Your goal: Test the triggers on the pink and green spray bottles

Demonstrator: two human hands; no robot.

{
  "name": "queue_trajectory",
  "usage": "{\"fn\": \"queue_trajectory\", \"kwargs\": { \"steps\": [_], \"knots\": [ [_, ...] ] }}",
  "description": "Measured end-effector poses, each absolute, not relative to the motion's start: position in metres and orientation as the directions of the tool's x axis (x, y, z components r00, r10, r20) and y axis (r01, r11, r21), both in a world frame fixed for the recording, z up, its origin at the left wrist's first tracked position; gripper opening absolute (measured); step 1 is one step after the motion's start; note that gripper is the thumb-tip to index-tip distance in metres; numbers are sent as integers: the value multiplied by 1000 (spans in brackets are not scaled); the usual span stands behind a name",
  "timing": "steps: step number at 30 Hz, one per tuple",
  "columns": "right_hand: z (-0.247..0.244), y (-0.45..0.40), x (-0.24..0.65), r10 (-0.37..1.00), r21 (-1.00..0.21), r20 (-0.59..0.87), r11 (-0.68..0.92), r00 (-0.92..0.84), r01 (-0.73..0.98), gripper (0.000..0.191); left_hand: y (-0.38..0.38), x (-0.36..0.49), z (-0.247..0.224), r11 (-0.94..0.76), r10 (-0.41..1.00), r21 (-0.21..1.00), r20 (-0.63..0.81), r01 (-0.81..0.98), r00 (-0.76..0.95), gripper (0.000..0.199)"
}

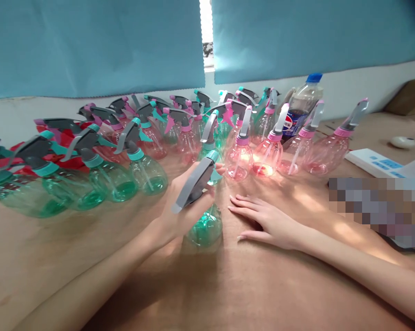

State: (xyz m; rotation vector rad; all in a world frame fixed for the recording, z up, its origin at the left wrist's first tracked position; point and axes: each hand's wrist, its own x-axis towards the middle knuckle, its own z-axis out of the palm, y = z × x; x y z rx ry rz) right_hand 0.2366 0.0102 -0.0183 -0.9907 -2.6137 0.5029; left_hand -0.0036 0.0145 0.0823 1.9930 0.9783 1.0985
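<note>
My left hand (190, 202) is wrapped round the neck of a green spray bottle (205, 227) with a grey and teal trigger head, standing upright on the brown table (200, 294). Fingers apart, my right hand (262, 220) rests on the table to the right of that bottle and holds nothing. Just beyond my left hand stands another green spray bottle (210, 128), partly hidden. A pink spray bottle (239, 161) is behind my right hand, beside more pink ones.
Several green bottles (116, 184) line the left side, with red material (71, 163) among them. Further pink and green bottles fill the back. A blue-capped drink bottle (298, 108), a white power strip (379, 163) and a small white object (403, 142) lie or stand to the right.
</note>
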Motion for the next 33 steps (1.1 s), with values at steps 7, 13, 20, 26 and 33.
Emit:
{"fn": "queue_trajectory", "kwargs": {
  "steps": [7,13,20,26,33],
  "knots": [
    [-17,9,237,695,-447,131,678,-707,583,72,15,-5,82,-514,839,803,399,301,370,23],
    [-17,10,238,687,-445,128,684,-715,578,70,15,-5,84,-516,834,801,389,303,391,36],
    [-19,11,240,692,-454,136,680,-709,576,68,16,-5,84,-510,838,808,390,295,381,35],
    [-19,11,240,691,-464,146,680,-708,568,68,15,-4,84,-529,831,790,410,309,376,31],
    [-19,11,240,689,-471,171,685,-704,556,66,15,-2,87,-546,826,775,436,318,357,26]
  ]
}}
